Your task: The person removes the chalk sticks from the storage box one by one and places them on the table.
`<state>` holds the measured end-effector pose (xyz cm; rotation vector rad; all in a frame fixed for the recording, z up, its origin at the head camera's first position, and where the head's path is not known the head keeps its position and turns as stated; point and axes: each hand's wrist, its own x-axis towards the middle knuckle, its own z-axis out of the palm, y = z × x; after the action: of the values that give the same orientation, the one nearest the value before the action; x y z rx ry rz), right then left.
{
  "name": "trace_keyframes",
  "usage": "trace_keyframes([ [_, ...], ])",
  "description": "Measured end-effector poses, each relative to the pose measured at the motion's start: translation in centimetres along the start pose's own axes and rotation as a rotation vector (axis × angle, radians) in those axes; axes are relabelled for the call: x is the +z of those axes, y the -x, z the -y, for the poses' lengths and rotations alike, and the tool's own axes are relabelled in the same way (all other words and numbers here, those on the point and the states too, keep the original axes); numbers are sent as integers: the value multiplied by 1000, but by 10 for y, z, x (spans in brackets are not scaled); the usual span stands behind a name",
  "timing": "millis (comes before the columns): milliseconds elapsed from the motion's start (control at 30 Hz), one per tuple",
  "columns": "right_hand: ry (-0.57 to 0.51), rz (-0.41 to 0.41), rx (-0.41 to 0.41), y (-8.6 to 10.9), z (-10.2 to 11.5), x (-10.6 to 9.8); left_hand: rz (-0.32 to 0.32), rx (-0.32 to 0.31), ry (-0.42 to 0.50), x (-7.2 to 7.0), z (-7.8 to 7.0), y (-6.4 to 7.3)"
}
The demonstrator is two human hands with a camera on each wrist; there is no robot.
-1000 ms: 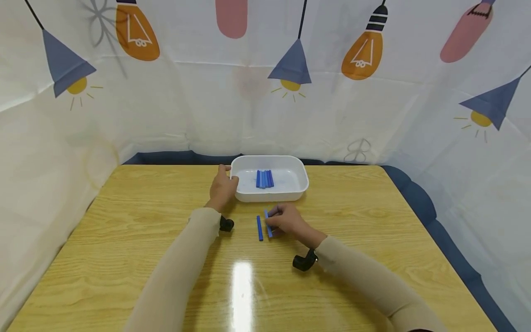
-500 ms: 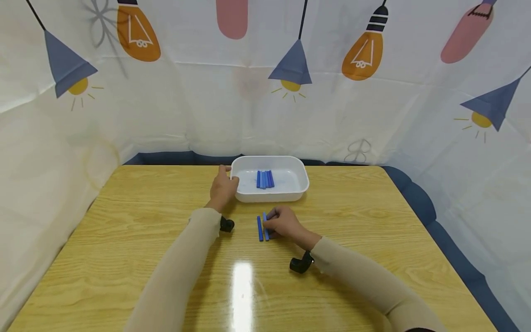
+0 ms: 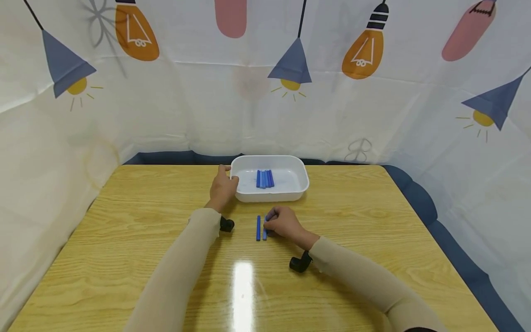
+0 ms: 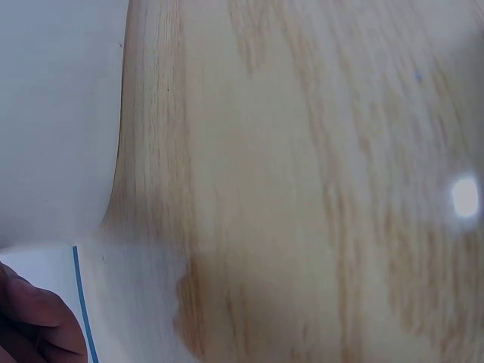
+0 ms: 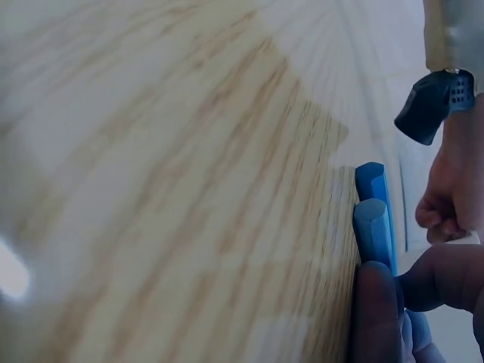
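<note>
My left hand (image 3: 223,188) grips the left end of a white plastic tray (image 3: 271,197), with the thumb at its near corner. Inside lie several blue sticks (image 3: 265,179) in different shades, side by side in a short row. In front of the tray, a darker blue stick (image 3: 258,228) lies on the table, pointing away from me. Just right of it, my right hand (image 3: 286,223) pinches a lighter blue stick (image 3: 264,236) between thumb and fingers, nearly parallel to the first. The right wrist view shows the lighter stick's many-sided end (image 5: 370,215); fingers cover its far part.
The wooden table (image 3: 145,221) reaches to a printed white cloth (image 3: 186,101) at the back and sides. Dark blue padding (image 3: 166,158) runs behind the table's far edge. A black wrist camera (image 3: 300,263) sticks out below my right wrist.
My right hand has moved slightly left, bringing the lighter stick closer to the darker one and straightening it. The darker stick has turned a little straighter. My left hand keeps its place.
</note>
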<state>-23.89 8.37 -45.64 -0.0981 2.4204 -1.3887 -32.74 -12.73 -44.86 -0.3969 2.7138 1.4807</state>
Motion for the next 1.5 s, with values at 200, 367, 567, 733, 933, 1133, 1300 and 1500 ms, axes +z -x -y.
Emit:
trace_keyframes([
  [200,29,14,-12,-1,1,0,3,0,1,-1,0,1],
  [367,78,23,-34,-2,0,-1,11,-2,16,-1,0,2],
  [567,89,17,-54,-4,1,2,18,-3,14,-2,0,2],
  [733,85,15,-65,-3,3,4,10,3,8,-2,-1,1],
  [933,120,16,-72,-4,7,5,2,14,10,-2,-1,1],
  [1133,141,18,-65,-4,11,5,6,2,6,-1,0,1],
  [1300,134,25,-52,-7,12,4,-1,2,-1,0,0,1],
  [1500,141,31,-51,-10,12,1,-5,4,4,0,-1,2],
])
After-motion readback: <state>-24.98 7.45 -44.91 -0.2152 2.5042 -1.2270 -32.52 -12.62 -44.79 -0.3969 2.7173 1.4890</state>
